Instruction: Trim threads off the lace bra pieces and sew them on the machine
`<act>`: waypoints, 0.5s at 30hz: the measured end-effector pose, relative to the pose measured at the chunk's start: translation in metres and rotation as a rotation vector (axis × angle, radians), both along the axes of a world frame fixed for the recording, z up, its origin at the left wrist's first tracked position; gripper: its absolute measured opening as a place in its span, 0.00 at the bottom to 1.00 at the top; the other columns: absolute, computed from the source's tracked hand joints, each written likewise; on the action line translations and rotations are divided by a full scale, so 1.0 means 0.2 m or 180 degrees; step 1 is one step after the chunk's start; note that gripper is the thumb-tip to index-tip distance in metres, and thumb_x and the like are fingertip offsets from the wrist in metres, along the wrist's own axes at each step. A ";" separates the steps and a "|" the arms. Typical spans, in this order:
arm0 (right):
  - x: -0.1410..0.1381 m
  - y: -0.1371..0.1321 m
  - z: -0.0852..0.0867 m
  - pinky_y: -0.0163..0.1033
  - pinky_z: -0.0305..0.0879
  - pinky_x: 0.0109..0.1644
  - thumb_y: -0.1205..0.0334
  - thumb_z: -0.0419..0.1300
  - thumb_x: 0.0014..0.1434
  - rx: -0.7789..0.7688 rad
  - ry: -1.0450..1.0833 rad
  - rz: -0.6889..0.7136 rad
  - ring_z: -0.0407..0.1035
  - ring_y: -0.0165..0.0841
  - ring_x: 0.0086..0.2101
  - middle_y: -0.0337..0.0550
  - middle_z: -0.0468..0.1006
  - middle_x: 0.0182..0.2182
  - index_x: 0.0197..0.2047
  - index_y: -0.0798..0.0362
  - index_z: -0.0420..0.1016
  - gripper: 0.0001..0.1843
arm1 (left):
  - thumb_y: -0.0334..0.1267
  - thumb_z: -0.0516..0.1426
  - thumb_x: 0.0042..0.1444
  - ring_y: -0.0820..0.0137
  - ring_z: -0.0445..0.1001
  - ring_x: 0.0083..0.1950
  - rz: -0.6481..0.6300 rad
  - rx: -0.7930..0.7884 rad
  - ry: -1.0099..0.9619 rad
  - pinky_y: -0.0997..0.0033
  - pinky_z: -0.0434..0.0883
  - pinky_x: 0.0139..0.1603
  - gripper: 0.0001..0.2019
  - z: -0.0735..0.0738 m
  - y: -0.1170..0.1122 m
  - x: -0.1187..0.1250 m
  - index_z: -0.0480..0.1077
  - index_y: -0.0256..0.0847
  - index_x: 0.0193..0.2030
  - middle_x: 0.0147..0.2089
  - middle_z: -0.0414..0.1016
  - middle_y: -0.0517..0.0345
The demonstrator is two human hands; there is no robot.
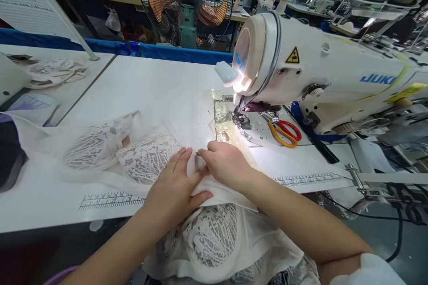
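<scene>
White flat laminate surface (pixel 150 84), wide, bright with glare near the machine. Black printed ruler scale (pixel 112 200) along the front edge, left; a second printed scale (pixel 307 179) at right. White openwork lace fabric with sheer lining (pixel 147 156) lies spread centre-left, near part spilling over the front edge. White JUKI sewing machine (pixel 334 75) stands at right. Scissors with one orange and one red handle loop (pixel 284 134) lie on its bed, near the needle. Adjoining white surface (pixel 68 93) at left carries a small heap of white lace pieces (pixel 53 71).
</scene>
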State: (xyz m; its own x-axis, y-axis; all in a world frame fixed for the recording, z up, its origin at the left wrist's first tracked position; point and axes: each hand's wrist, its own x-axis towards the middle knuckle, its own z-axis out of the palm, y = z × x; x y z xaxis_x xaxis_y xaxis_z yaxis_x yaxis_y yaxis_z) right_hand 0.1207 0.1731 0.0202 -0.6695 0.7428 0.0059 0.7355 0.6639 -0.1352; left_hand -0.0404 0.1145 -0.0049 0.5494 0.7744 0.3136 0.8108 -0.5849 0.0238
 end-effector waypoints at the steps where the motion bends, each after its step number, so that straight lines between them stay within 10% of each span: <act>1: 0.02 -0.01 0.00 0.36 0.40 0.25 0.68 0.54 0.57 -0.0015 -0.0028 0.0004 0.55 0.30 0.25 0.41 0.65 0.27 0.39 0.56 0.74 0.08 | 0.50 0.59 0.53 0.35 0.63 0.59 -0.0018 0.0046 0.0001 0.38 0.70 0.50 0.26 0.00 0.00 0.00 0.69 0.38 0.56 0.57 0.59 0.24; 15: 0.10 -0.06 0.03 0.35 0.40 0.25 0.70 0.52 0.58 -0.0037 0.0218 -0.0209 0.53 0.30 0.25 0.41 0.66 0.26 0.42 0.55 0.75 0.13 | 0.49 0.56 0.56 0.34 0.63 0.58 -0.0152 0.0176 0.0055 0.37 0.69 0.49 0.24 -0.01 0.00 0.00 0.69 0.38 0.56 0.57 0.56 0.24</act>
